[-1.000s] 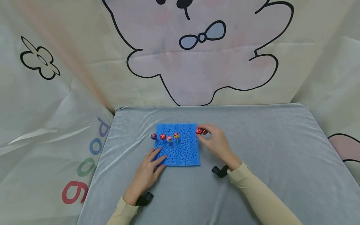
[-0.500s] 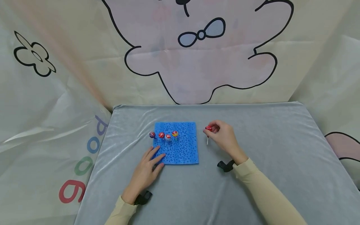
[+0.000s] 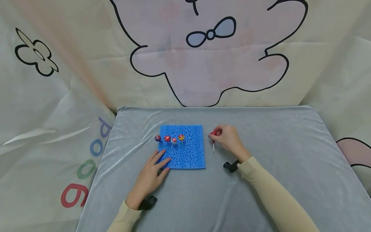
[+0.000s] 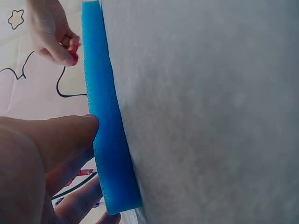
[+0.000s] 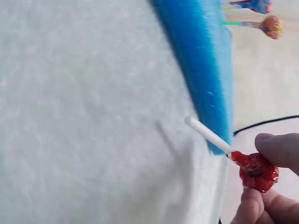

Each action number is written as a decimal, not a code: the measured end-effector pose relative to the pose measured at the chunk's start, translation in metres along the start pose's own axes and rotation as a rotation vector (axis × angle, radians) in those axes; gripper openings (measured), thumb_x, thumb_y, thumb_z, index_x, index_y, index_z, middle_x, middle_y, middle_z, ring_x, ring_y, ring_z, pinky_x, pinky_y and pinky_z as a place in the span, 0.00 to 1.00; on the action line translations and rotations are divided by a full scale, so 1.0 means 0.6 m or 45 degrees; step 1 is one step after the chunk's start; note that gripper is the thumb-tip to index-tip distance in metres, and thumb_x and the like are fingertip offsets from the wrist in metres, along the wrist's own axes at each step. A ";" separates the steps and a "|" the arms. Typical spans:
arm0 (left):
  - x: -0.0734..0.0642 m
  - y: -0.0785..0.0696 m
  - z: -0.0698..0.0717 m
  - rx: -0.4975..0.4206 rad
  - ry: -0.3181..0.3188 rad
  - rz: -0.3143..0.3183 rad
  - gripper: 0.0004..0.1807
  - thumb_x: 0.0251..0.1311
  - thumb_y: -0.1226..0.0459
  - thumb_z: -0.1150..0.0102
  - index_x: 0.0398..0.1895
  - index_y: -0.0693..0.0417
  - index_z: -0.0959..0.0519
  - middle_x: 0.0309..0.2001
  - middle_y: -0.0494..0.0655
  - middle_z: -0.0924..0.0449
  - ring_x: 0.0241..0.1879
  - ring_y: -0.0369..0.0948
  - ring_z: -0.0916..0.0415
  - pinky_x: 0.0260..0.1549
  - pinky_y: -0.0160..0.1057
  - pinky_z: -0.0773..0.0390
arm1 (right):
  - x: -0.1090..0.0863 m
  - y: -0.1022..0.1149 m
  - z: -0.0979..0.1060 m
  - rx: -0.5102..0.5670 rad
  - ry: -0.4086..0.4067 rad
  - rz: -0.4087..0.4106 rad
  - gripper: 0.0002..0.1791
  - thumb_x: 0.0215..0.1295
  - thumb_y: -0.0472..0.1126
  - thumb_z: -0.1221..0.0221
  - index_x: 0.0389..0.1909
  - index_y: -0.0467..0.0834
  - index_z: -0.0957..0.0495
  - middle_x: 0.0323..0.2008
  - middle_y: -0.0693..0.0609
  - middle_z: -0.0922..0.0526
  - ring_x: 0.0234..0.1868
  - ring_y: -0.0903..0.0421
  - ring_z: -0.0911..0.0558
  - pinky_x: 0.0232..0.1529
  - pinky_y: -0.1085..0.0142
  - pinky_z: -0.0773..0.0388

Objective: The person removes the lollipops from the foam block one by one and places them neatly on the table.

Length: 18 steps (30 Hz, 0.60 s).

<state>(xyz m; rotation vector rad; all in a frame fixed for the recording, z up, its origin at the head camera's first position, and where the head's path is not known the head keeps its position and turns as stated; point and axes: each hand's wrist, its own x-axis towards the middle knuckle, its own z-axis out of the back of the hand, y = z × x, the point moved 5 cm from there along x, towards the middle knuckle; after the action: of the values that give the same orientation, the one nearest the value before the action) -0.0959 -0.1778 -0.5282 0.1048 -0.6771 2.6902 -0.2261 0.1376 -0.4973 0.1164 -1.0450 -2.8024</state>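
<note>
Got a red lollipop (image 5: 262, 173) pinched in my right hand (image 3: 228, 138), just right of this blue foam block (image 3: 191, 154) with four more lollipops (image 3: 174, 140) stuck in it; left hand (image 3: 149, 176) spread on its near-left corner.

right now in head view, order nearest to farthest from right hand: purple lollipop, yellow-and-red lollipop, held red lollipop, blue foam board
1. Held red lollipop: in right hand
2. Blue foam board: left of the hand, by its near edge
3. Yellow-and-red lollipop: row's right end
4. Purple lollipop: row's left end
</note>
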 end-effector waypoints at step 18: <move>0.000 0.003 -0.001 0.006 0.006 0.022 0.24 0.68 0.58 0.31 0.66 0.48 0.18 0.77 0.54 0.33 0.79 0.59 0.42 0.70 0.64 0.30 | 0.016 -0.005 -0.043 -0.094 0.080 -0.029 0.15 0.64 0.47 0.28 0.33 0.38 0.17 0.22 0.49 0.22 0.26 0.53 0.26 0.25 0.66 0.32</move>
<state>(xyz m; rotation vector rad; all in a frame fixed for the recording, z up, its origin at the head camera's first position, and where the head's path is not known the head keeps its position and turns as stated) -0.0966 -0.1787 -0.5297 0.0946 -0.6730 2.7076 -0.2329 0.1216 -0.5186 0.2074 -0.9310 -2.8338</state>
